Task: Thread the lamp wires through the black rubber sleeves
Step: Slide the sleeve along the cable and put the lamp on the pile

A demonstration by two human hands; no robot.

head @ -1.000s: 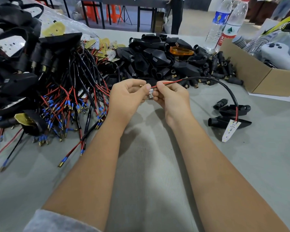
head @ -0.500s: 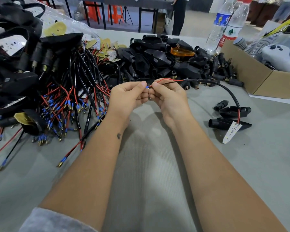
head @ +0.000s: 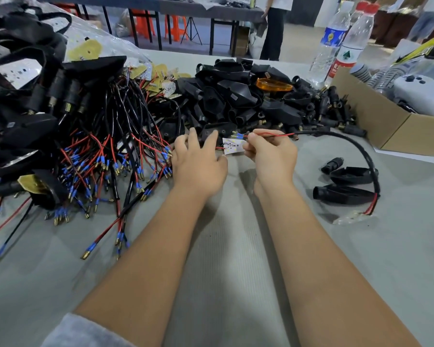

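A: Where is the lamp wire?
B: The red and black wire pair (head: 273, 134) runs out of the right hand (head: 271, 156), which is curled round it and pinches it near its blue-capped ends. From there it passes into a black cable (head: 361, 151) that arcs right and down to the bench (head: 223, 271).

A: And the small board?
B: A white LED board (head: 232, 145) sits between the two hands, just beside the right hand's fingers; whether they grip it I cannot tell.

A: The left hand?
B: The left hand (head: 198, 166) has its fingers spread and straight, reaching onto a black rubber sleeve (head: 217, 131) at the near edge of the sleeve pile (head: 236, 96). It clamps on nothing.

A: What else can you count?
B: Three loose black pieces (head: 346, 181) lie to the right by the cable's far end, next to a second white board (head: 352, 217). One orange lens (head: 273, 85) lies on the sleeve pile. Two water bottles (head: 336, 43) stand behind it, beside one cardboard box (head: 391, 123).

A: And on the left?
B: A heap of wired lamps (head: 85, 146), red and black leads with blue caps, too many to count.
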